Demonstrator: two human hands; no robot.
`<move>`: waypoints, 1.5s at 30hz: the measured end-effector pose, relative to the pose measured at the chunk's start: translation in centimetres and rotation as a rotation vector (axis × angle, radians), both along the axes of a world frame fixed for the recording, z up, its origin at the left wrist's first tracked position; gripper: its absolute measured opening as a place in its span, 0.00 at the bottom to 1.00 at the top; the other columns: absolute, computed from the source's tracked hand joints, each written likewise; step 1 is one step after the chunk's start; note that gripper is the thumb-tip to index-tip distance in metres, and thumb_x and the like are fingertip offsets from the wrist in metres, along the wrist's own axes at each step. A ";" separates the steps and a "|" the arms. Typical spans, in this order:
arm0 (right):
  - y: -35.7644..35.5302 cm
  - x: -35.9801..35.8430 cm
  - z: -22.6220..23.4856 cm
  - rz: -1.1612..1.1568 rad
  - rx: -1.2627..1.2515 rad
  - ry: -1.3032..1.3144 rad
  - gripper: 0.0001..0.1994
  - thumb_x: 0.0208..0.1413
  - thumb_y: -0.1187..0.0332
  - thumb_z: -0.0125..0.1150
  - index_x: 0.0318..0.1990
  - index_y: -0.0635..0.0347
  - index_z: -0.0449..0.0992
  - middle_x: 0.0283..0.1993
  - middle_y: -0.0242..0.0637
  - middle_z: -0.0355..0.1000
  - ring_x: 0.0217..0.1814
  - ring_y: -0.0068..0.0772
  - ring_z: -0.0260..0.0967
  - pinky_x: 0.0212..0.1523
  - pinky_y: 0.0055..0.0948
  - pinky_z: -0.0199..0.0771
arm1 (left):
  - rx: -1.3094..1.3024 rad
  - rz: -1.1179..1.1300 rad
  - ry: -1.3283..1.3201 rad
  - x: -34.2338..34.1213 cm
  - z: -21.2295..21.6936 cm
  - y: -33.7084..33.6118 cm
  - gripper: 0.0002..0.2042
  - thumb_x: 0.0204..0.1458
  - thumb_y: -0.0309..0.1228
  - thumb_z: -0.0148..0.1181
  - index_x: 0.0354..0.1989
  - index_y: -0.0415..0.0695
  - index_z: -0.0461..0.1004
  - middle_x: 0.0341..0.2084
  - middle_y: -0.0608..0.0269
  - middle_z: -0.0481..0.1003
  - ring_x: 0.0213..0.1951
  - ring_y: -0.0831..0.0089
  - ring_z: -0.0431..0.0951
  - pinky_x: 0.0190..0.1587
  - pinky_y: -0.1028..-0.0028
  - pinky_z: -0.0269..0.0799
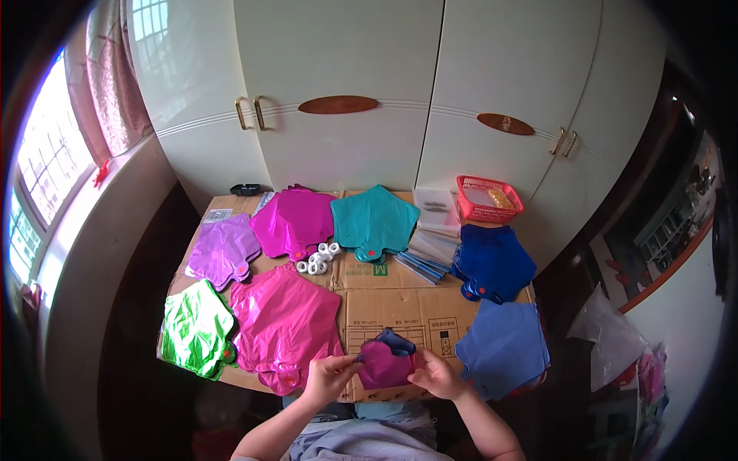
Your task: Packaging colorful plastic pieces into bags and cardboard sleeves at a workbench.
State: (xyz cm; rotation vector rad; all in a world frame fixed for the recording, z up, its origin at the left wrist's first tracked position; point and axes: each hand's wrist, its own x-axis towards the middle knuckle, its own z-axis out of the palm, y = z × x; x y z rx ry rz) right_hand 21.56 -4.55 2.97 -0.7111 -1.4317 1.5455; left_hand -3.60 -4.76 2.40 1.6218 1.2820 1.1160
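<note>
Between my two hands, near the front edge of the cardboard, is a small folded bundle of foil balloons (384,369), magenta in front with dark blue at its top. My left hand (329,378) pinches the bundle's left side. On its right side, the thumb and fingers of my right hand (437,376) close on the edge. Beside my left hand lies a stack of flat hot-pink foil balloons (286,319). To the right of my right hand is a pile of light blue foil balloons (501,347).
Around the cardboard (369,307) lie bright green (196,326), lilac (223,250), magenta (296,223), teal (375,219) and dark blue balloons (496,261). White rolls (317,260) sit mid-left. Clear plastic sleeves (434,246) and a red basket (490,198) are at the back right, before white cabinets (338,46).
</note>
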 end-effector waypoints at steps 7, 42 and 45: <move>0.2 -1.2 -1.2 -0.285 0.028 -0.426 0.12 0.57 0.63 0.62 0.41 0.63 0.78 0.29 0.34 0.77 0.29 0.16 0.70 0.33 0.21 0.70 | -0.289 -0.032 -0.303 0.3 -0.1 0.4 0.08 0.52 0.26 0.64 0.39 0.35 0.80 0.24 0.74 0.77 0.26 0.89 0.70 0.29 0.85 0.68; 0.4 -2.3 -0.2 -0.429 0.099 -0.402 0.07 0.53 0.68 0.66 0.35 0.62 0.79 0.30 0.31 0.78 0.30 0.16 0.73 0.31 0.20 0.71 | -0.261 -0.016 -0.177 -0.6 -0.7 1.1 0.07 0.50 0.26 0.66 0.35 0.35 0.80 0.22 0.68 0.79 0.25 0.88 0.72 0.28 0.84 0.70; 0.7 -2.4 -1.8 -0.444 0.029 -0.289 0.08 0.53 0.68 0.66 0.35 0.63 0.79 0.29 0.30 0.77 0.30 0.16 0.72 0.32 0.20 0.71 | -0.410 -0.066 -0.352 -0.7 -0.1 1.4 0.08 0.51 0.26 0.65 0.36 0.35 0.80 0.24 0.69 0.78 0.26 0.86 0.73 0.29 0.83 0.70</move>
